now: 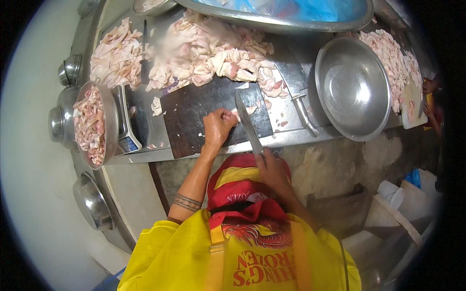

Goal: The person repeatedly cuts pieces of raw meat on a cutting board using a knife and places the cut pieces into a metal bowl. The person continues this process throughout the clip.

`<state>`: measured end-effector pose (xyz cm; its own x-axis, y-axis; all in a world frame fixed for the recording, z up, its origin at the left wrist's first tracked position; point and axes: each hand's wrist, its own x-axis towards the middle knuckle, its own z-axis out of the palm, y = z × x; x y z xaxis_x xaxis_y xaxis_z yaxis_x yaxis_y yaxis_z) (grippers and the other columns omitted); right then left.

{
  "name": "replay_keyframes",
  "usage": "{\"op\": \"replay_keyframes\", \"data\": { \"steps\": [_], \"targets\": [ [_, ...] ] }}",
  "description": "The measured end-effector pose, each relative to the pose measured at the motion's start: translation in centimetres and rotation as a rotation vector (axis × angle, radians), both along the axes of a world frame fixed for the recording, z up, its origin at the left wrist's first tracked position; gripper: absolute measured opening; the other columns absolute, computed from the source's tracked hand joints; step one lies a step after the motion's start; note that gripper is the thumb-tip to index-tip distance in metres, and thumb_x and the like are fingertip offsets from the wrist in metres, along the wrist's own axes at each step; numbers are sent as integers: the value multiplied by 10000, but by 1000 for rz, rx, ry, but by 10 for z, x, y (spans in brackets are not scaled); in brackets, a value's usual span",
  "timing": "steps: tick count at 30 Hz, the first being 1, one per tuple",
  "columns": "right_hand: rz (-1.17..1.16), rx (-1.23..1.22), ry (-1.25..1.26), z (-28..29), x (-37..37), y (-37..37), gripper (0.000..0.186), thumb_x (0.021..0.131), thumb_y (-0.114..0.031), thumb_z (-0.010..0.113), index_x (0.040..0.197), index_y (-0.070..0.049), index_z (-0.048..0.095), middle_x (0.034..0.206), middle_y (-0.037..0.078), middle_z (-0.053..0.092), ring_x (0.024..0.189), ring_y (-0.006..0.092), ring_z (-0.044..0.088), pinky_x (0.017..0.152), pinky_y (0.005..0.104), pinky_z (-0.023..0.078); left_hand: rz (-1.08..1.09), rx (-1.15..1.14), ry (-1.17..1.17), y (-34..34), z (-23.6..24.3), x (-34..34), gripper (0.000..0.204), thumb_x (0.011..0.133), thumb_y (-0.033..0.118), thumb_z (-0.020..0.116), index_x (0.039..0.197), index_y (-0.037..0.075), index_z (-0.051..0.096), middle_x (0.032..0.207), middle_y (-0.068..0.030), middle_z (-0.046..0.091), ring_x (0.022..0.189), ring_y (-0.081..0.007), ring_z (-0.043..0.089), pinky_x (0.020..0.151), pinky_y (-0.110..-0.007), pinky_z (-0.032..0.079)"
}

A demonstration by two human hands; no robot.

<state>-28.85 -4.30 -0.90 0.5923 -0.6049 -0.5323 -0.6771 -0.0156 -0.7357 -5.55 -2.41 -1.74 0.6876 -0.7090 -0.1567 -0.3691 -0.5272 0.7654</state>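
Note:
A dark cutting board (187, 114) lies near the front edge of the steel table. On it my left hand (219, 127) is closed, fingers pinching a small piece of pale raw skin (250, 110) that looks like chicken skin. My right hand (273, 169) is wrapped around the handle of a knife (247, 122). The long blade points away from me and crosses the piece, just right of my left fingers. Behind the board rises a large heap of raw skin (204, 48). A few scraps lie on the board.
A wide steel bowl (353, 89) stands at right, beside a cleaver (305, 116). At left are a bowl of cut strips (91, 126) and a scale (129, 144). A large basin (291, 22) with blue plastic sits behind. Another person's hand (429, 110) shows far right, near more skin.

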Motion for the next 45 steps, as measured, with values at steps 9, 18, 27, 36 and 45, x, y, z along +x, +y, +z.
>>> {"op": "replay_keyframes", "data": {
  "steps": [9,18,27,36,45],
  "targets": [
    [-142,-33,-133,-15,1,34,343,1043,-297,521,1189,12,548,898,257,686,778,418,695,723,514,519,-66,101,86,-3,6,11,213,760,113,796,838,-73,727,686,-132,707,641,-152,675,624,-322,539],
    [-65,36,-92,-8,-6,29,408,1044,-328,507,1239,30,521,957,343,662,920,538,651,787,592,497,-71,46,22,-2,1,14,217,774,128,794,843,-66,727,671,-148,683,607,-163,639,599,-343,513],
    [-42,-104,-44,-30,37,17,382,1038,-324,514,1223,9,532,923,338,675,895,534,654,758,611,504,-153,-28,-24,13,-9,12,169,811,102,780,873,-49,736,706,-129,701,636,-172,664,625,-325,528],
    [89,-121,237,4,16,19,264,1032,-289,527,1117,-40,530,868,299,669,811,515,660,694,614,509,98,-125,-139,24,-8,23,129,807,67,757,884,-32,728,796,-184,702,678,-256,698,651,-353,552],
    [200,-248,216,-4,14,2,241,1041,-285,506,1084,-47,513,774,282,672,755,500,666,663,605,504,42,76,-64,9,0,3,222,771,81,778,950,-39,723,750,-134,721,682,-187,697,655,-325,549]
  ]
}}
